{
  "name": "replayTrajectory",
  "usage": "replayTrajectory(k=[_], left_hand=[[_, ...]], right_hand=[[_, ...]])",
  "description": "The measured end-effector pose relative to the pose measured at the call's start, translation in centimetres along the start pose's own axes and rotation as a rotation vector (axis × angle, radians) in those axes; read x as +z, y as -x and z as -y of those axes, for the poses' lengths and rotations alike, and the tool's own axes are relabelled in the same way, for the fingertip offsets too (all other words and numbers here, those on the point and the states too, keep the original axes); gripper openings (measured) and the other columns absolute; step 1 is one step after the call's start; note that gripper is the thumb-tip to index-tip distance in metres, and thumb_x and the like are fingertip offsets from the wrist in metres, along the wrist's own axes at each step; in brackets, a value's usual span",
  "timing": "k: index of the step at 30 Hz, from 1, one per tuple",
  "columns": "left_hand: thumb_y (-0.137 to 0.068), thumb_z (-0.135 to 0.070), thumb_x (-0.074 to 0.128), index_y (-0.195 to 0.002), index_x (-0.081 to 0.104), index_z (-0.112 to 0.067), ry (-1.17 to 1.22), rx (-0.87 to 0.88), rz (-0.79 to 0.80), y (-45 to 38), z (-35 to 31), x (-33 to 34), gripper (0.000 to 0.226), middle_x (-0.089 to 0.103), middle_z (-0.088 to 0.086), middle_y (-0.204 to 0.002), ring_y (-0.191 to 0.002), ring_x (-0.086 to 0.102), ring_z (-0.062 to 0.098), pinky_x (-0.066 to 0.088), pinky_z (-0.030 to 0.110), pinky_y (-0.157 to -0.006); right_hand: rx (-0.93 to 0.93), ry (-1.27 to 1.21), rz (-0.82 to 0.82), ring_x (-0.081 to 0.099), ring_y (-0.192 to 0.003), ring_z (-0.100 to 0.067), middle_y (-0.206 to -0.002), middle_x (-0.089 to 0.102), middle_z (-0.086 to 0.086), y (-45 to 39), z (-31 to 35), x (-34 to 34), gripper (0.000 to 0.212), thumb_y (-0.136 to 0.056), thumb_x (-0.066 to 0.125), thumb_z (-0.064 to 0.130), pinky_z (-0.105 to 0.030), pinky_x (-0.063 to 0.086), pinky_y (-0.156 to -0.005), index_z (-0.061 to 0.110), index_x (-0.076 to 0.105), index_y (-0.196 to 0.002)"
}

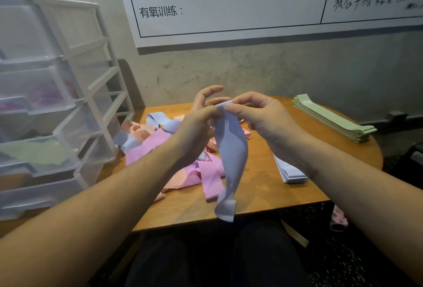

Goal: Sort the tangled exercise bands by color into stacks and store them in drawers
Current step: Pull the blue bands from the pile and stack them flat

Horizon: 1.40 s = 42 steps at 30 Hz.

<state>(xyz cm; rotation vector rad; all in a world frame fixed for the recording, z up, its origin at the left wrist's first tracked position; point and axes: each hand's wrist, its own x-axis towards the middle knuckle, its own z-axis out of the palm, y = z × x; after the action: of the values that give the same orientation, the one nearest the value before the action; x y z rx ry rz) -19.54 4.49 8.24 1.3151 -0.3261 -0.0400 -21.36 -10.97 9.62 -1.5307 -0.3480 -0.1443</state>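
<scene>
We pinch the top end of a pale blue exercise band (231,149) between our left hand (199,124) and right hand (256,117), at the centre of the frame. Its long axis runs near vertical, the curled lower end pointing down past the edge of the wooden table (263,195). Left of centre lies the tangled pile of pink, peach and blue bands (160,142). A blue stack (289,172) sits right of centre, a green stack (332,117) at upper right, and the plastic drawer unit (50,103) at left.

grey concrete wall (251,73) | white wall chart (229,5) | wooden table (263,195) | dim light
</scene>
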Motion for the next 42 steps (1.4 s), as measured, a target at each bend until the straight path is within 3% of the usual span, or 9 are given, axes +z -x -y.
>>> replayTrajectory(k=[4, 11, 15, 21, 25, 29, 33, 36, 42], left_hand=[[-0.098, -0.010, 0.053, -0.114, 0.060, -0.019, -0.114, 0.029, -0.064, 0.4, 0.5, 0.3, 0.019, 0.066, 0.006, -0.103, -0.094, 0.065, 0.018, 0.050, 0.035, -0.082], [-0.094, -0.036, 0.057, -0.108, 0.070, -0.040, -0.237, 0.046, 0.012, 1.3, 1.2, 1.8, 0.020, 0.070, 0.009, -0.104, -0.094, 0.059, 0.026, 0.042, 0.047, -0.080], [-0.105, -0.019, 0.050, -0.110, 0.065, -0.033, -0.296, 0.097, 0.005, 1.1, 0.7, 2.5, 0.020, 0.073, -0.005, -0.095, -0.086, 0.065, 0.012, 0.051, 0.035, -0.074], [-0.107, -0.018, 0.045, -0.105, 0.063, -0.034, -0.395, 0.102, 0.031, 0.5, 0.2, 3.2, 0.024, 0.064, 0.006, -0.096, -0.078, 0.056, 0.014, 0.042, 0.025, -0.057], [-0.107, -0.025, 0.046, -0.113, 0.064, -0.028, -0.357, 0.029, 0.000, -0.3, 0.5, 3.3, 0.019, 0.067, 0.005, -0.095, -0.079, 0.060, 0.021, 0.042, 0.028, -0.052], [-0.107, -0.027, 0.046, -0.112, 0.063, -0.021, -0.239, -0.033, -0.060, -1.2, 0.0, 3.4, 0.019, 0.067, -0.001, -0.082, -0.068, 0.059, 0.017, 0.041, 0.025, -0.050], [-0.107, -0.027, 0.046, -0.113, 0.062, -0.026, -0.085, -0.096, -0.138, -2.1, -0.5, 2.8, 0.017, 0.067, -0.008, -0.084, -0.070, 0.064, 0.008, 0.049, 0.021, -0.056], [-0.106, -0.028, 0.048, -0.114, 0.062, -0.025, -0.019, -0.133, -0.200, -2.6, -0.3, 2.1, 0.016, 0.066, -0.006, -0.087, -0.072, 0.066, 0.010, 0.049, 0.020, -0.055], [-0.106, -0.029, 0.050, -0.116, 0.063, -0.027, 0.000, -0.123, -0.264, -3.3, 0.7, 1.4, 0.017, 0.068, -0.003, -0.098, -0.079, 0.069, 0.013, 0.056, 0.024, -0.061]], right_hand=[[-0.061, 0.012, -0.019, 0.055, -0.056, -0.002, -0.065, 0.060, 0.002, 0.1, 0.6, -0.3, 0.007, -0.086, 0.073, 0.003, -0.011, 0.044, -0.058, 0.007, 0.069, -0.089], [-0.031, -0.040, -0.042, 0.049, -0.042, -0.003, -0.055, 0.061, -0.001, -0.3, 0.8, -1.5, 0.015, -0.091, 0.067, 0.000, -0.012, 0.035, -0.044, 0.013, 0.060, -0.087], [-0.050, 0.021, -0.066, 0.051, -0.048, -0.007, -0.059, 0.060, 0.000, -0.5, 0.3, -2.4, 0.011, -0.091, 0.070, 0.008, -0.017, 0.037, -0.046, 0.016, 0.063, -0.090], [-0.161, 0.218, -0.179, 0.048, -0.054, -0.006, -0.062, 0.054, 0.006, -1.1, -1.3, -3.8, 0.020, -0.090, 0.075, 0.021, -0.015, 0.039, -0.050, 0.020, 0.055, -0.087], [-0.077, 0.118, -0.178, 0.052, -0.057, -0.007, -0.071, 0.055, -0.001, -0.7, -2.4, -3.4, 0.018, -0.094, 0.068, 0.025, -0.020, 0.040, -0.049, 0.016, 0.052, -0.093], [0.068, 0.001, -0.003, 0.061, -0.070, -0.012, -0.080, 0.064, -0.001, 0.1, -3.3, -3.2, 0.022, -0.093, 0.064, 0.036, -0.030, 0.049, -0.062, 0.015, 0.059, -0.095], [0.151, -0.016, 0.185, 0.069, -0.084, -0.015, -0.092, 0.072, -0.003, 0.7, -4.7, -3.5, 0.009, -0.096, 0.063, 0.020, -0.032, 0.055, -0.075, 0.022, 0.065, -0.104], [0.217, 0.064, 0.163, 0.070, -0.087, -0.013, -0.098, 0.074, -0.003, 0.9, -5.5, -3.8, 0.020, -0.098, 0.059, 0.013, -0.036, 0.053, -0.078, 0.027, 0.065, -0.111], [0.229, 0.263, 0.077, 0.064, -0.083, -0.006, -0.092, 0.075, 0.006, 1.1, -7.3, -4.6, 0.013, -0.099, 0.060, 0.031, -0.024, 0.046, -0.072, 0.025, 0.070, -0.104]])
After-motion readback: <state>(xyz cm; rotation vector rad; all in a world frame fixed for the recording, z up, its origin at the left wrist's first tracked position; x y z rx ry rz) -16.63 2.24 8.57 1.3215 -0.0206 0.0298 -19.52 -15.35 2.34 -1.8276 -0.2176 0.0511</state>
